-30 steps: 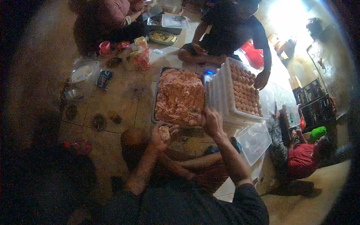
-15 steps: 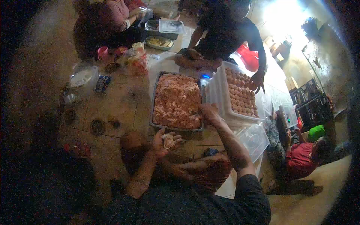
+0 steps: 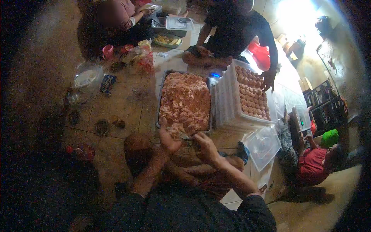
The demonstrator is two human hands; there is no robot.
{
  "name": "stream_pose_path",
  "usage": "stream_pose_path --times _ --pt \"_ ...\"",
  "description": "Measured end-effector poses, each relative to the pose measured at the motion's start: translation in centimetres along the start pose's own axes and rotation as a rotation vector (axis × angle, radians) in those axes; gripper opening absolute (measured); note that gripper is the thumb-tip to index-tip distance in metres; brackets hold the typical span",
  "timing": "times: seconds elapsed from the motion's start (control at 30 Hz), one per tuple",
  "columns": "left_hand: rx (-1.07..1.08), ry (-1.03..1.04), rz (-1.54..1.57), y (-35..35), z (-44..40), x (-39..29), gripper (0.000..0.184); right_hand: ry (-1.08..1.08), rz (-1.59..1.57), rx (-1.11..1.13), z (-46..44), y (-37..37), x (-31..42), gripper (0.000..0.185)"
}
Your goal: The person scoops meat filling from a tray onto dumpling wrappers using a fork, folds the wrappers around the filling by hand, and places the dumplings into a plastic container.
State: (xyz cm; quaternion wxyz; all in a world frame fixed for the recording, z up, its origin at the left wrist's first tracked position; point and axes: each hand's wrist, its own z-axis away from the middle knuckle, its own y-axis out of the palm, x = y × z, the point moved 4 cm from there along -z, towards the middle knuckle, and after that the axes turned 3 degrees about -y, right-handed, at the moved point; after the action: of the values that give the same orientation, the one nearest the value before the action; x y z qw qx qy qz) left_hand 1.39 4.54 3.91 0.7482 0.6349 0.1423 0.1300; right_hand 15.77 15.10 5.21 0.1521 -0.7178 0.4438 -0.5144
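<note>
A deep tray [image 3: 159,101] full of pinkish minced mixture [image 3: 185,98] stands on the floor in front of me. At its near edge my left hand [image 3: 169,140] holds a lump of the mixture [image 3: 177,130] on the palm and fingers. My right hand [image 3: 206,147] is closed round the handle of a thin metal utensil [image 3: 188,137], whose end meets the lump. Right of the tray, a stack of clear plastic boxes [image 3: 225,104] has rows of round balls [image 3: 253,101] in the top box.
A person in dark clothes [image 3: 232,31] sits beyond the stack, one hand on the balls. Another in pink [image 3: 119,13] is at the upper left, and one in red [image 3: 311,166] at the right. A clear lid [image 3: 261,149] lies near my right arm.
My right hand has come away from the tray's right side, back and left to my left hand, bringing the utensil to the lump. The other person's hand has shifted slightly over the balls.
</note>
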Motion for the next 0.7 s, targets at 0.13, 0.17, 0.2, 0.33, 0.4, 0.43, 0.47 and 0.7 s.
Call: stream_pose_path --times 0.13,0.17,0.2,0.33,0.4,0.43,0.47,0.7 --pt "0.140 -0.108 0.195 -3.4 0.4 -1.1 0.089 0.130 0.136 0.201 -0.6 -1.3 3.1 0.033" --pt "0.134 -0.156 0.119 -3.3 0.7 -1.1 0.092 0.042 0.123 0.138 -1.2 -1.4 2.9 0.032" --pt "0.129 -0.207 0.046 -3.1 0.8 -0.9 0.095 -0.008 0.110 0.158 -1.4 -1.3 2.3 0.033" --pt "0.237 -0.491 0.028 -2.8 1.3 -1.3 0.102 -0.104 0.117 0.230 -4.0 -3.9 3.2 0.034" --pt "0.035 -0.491 -0.153 -2.3 2.5 -1.0 0.105 -0.188 0.201 0.248 -4.7 -4.4 3.9 0.032" --pt "0.031 -0.497 -0.153 -2.4 2.6 -1.0 0.105 -0.234 0.128 0.233 -4.6 -3.9 3.7 0.029" --pt "0.008 -0.523 -0.113 -2.6 2.8 -0.8 0.106 -0.277 0.055 0.219 -4.2 -3.5 3.4 0.027" --pt "-0.116 -0.282 -0.047 -3.4 2.2 -0.7 0.099 -0.066 -0.130 0.122 1.0 0.6 -1.6 0.019"
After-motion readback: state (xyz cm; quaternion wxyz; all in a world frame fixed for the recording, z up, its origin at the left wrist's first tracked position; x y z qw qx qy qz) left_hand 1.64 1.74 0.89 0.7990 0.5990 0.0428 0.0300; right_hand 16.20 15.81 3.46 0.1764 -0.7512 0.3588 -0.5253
